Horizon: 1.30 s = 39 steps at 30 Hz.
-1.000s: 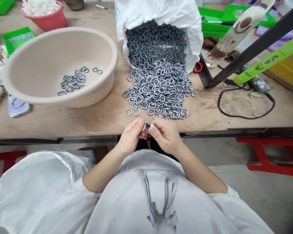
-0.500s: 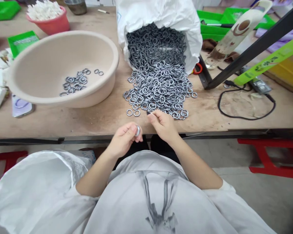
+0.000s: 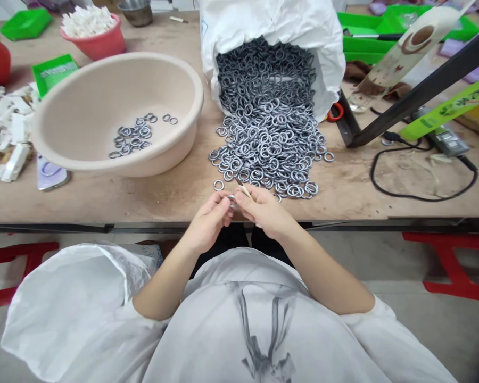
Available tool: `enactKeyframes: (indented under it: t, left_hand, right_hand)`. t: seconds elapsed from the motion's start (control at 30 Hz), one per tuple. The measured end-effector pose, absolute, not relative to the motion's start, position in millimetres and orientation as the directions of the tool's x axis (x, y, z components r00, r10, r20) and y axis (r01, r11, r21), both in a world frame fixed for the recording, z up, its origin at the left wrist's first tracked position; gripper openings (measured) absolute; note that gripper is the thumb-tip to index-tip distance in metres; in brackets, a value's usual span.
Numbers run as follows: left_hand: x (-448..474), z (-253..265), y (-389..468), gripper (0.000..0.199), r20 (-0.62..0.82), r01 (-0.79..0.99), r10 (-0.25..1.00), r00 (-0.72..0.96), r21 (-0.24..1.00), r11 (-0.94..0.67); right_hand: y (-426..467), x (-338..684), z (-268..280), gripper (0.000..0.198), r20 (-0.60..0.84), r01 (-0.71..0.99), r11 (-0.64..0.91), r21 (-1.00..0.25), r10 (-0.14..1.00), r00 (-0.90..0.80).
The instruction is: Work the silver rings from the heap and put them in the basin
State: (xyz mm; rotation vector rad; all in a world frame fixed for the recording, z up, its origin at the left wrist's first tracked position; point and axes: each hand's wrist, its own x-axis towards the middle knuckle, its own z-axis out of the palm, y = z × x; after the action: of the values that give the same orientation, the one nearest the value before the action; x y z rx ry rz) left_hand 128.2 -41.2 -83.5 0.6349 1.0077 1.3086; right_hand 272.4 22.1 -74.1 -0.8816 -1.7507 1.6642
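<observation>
Since prev. frame, L hand point(image 3: 208, 221) & R hand point(image 3: 266, 211) have been brought together at the brown wooden table's point(image 3: 163, 199) front edge. A shiny grey metal ring point(image 3: 231, 199) is pinched in L fingertips; a slim, pale, dark-tipped tool point(image 3: 245, 191) is gripped in R fingers, prob. for close control. White crinkled sack point(image 3: 271, 21) is tipped mouth-forward, apparently so loose grey rings point(image 3: 279, 143) are w/in reach; round beige plastic basin point(image 3: 83, 111) is set to L.

a loose white t-shirt point(image 3: 207, 330) fills six o'clock, printed with a smudgy dark grey motif point(image 3: 265, 346), its strands meeting in a bow-like knot. its wide short sleeves end near the elbows: left sleeve point(image 3: 141, 325) past seven o'clock, right sleeve point(image 3: 383, 319) at four. dark cloth point(image 3: 265, 243), possibly trousers, shows dimly just beyond the shirt.
</observation>
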Motion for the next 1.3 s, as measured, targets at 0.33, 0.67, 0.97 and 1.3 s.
enactKeyframes:
  t: [0.33,0.67,0.97,1.3]
  left_hand:
    - [154.4,-78.9,-43.7,0.045,-0.183,-0.443,0.982,-0.048,0.885,0.143]
    - [161.7,-66.9,-46.6,0.046,-0.352,-0.561,0.926,-0.133,0.798,0.223]
    - [162.3,-69.5,-47.4,0.044,-0.403,-0.581,0.911,-0.087,0.763,0.282]
    - [128.8,-76.0,-53.1,0.033,-0.310,-0.622,0.936,-0.167,0.769,0.144]
  right_hand:
    - [-0.6,284.0,-74.2,0.040,0.111,-0.071,0.088,-0.994,0.867,-0.486]
    - [-12.4,294.3,-72.5,0.038,0.432,0.353,0.653,-0.670,0.729,-0.530]
    - [-11.3,291.5,-74.5,0.041,0.393,0.404,0.649,-0.645,0.734,-0.554]
    - [29.5,275.9,-77.9,0.031,0.184,0.684,0.466,-0.560,0.876,-0.446]
